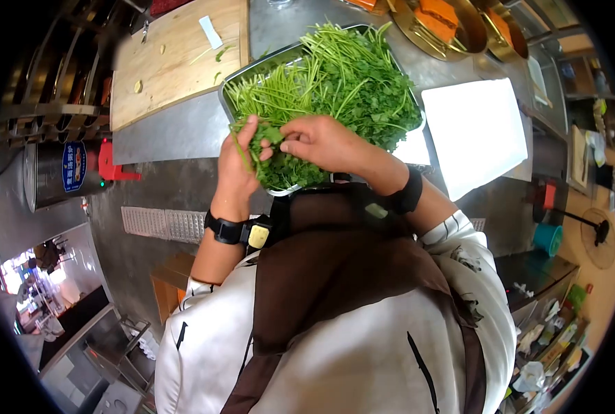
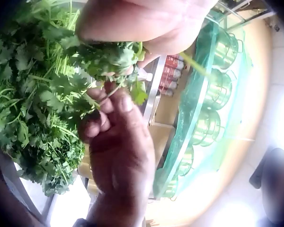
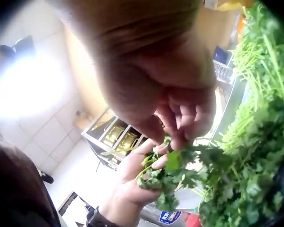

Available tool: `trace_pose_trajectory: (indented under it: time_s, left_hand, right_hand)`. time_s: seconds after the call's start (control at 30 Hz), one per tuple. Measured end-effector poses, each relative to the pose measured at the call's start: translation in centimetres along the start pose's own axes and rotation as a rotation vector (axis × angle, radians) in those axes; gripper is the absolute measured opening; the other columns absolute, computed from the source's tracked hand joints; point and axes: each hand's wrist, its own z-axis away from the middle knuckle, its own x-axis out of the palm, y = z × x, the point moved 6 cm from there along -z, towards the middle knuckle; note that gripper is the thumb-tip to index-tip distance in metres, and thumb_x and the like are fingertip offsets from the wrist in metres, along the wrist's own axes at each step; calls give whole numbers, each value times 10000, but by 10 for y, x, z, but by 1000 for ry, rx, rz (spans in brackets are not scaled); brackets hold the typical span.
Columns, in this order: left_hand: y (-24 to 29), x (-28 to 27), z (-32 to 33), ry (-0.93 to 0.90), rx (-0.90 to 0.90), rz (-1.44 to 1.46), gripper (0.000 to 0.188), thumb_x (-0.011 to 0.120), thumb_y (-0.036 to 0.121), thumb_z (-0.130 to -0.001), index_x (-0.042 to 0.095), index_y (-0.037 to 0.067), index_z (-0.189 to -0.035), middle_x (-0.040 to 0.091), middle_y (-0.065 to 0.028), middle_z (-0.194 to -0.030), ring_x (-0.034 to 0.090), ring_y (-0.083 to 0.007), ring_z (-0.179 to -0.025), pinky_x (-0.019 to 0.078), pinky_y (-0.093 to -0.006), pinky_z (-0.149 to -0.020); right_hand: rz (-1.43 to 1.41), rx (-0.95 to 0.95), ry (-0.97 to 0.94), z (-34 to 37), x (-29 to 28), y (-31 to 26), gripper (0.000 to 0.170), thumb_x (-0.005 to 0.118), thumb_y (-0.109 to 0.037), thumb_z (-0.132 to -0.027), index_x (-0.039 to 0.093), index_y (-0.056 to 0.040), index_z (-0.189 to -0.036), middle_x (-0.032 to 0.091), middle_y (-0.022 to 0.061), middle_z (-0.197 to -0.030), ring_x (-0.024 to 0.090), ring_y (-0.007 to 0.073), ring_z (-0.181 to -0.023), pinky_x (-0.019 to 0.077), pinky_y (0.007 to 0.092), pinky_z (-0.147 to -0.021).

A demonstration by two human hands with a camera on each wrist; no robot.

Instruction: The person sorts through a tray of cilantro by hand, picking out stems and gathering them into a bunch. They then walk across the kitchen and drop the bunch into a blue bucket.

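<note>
A metal tray heaped with leafy green herbs stands in front of the person. Over its near left corner the left hand holds a small bunch of sprigs, fingers curled round the stems. Close beside it, the right hand pinches at the bunch between thumb and fingertips. In the left wrist view a thin stem runs to the right hand's thumb and finger. The right wrist view has the right fingertips touching the leaves above the left hand.
A wooden board with scraps and a white strip lies at the left of the metal counter. White sheet-like material lies right of the tray. Brass pans with orange blocks stand at the back right. A red object is at the left.
</note>
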Motion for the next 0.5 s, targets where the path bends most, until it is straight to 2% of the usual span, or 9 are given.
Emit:
trace_pose_trajectory:
  time_s: [0.03,0.1,0.13,0.2,0.27,0.33,0.4,0.47,0.5]
  left_hand:
    - [4,-4,3,81,10,5,180,558,199,-885,506,31,-925,510,-48,-746,471,-105,-604,360,-215,-460]
    - [13,-9,9,45,27,11,179,541,219,-895,502,44,-913,500,-43,-737,478,-113,-630,365,-222,-471]
    - [20,-11,12,13,49,25,182,523,238,-905,497,58,-901,490,-37,-727,485,-121,-655,371,-229,-482]
    - [30,-12,18,15,57,-7,195,498,273,-918,489,81,-883,466,-13,-703,481,-135,-709,405,-242,-549]
    - [39,-7,22,-82,109,178,196,492,282,-922,484,94,-871,445,8,-686,469,-143,-729,427,-250,-618]
    - [41,-9,28,-43,97,212,182,476,265,-932,483,95,-870,425,18,-672,460,-139,-722,438,-255,-654]
    - [40,-11,29,-145,31,387,171,459,245,-941,481,92,-868,404,22,-666,445,-123,-705,430,-252,-644]
    - [38,-11,30,-158,16,427,165,448,226,-946,488,80,-882,384,20,-664,413,-101,-646,403,-234,-580]
    - [33,-12,29,-185,-37,455,166,444,223,-947,493,75,-891,381,19,-665,396,-94,-617,380,-227,-544]
  right_hand:
    - [-5,4,8,4,-2,4,198,631,-144,-772,620,3,-906,627,151,-756,601,240,-638,470,324,-594]
    - [-44,77,-26,14,-8,17,262,621,-171,-834,592,4,-1028,611,58,-797,533,96,-640,443,241,-576]
    - [-49,76,-30,18,-12,21,262,621,-171,-834,592,4,-1028,611,58,-797,533,96,-640,443,241,-576]
    - [-141,239,-9,29,-24,41,270,634,-199,-796,614,-4,-981,644,97,-784,601,161,-682,472,287,-626]
    - [-96,216,-11,38,-37,46,250,629,-199,-798,621,-5,-956,643,102,-776,603,166,-677,474,284,-631]
    - [19,303,-101,47,-47,56,210,614,-167,-842,620,-19,-992,612,29,-772,526,71,-636,441,221,-574]
    - [91,317,-75,54,-63,66,169,620,-144,-826,636,-31,-949,621,42,-755,551,102,-635,455,249,-586]
    - [367,195,294,57,-98,62,141,621,-155,-775,645,-53,-870,639,109,-779,617,255,-696,484,325,-639]
    - [368,196,291,57,-104,65,141,621,-155,-775,645,-53,-870,639,109,-779,617,255,-696,484,325,-639]
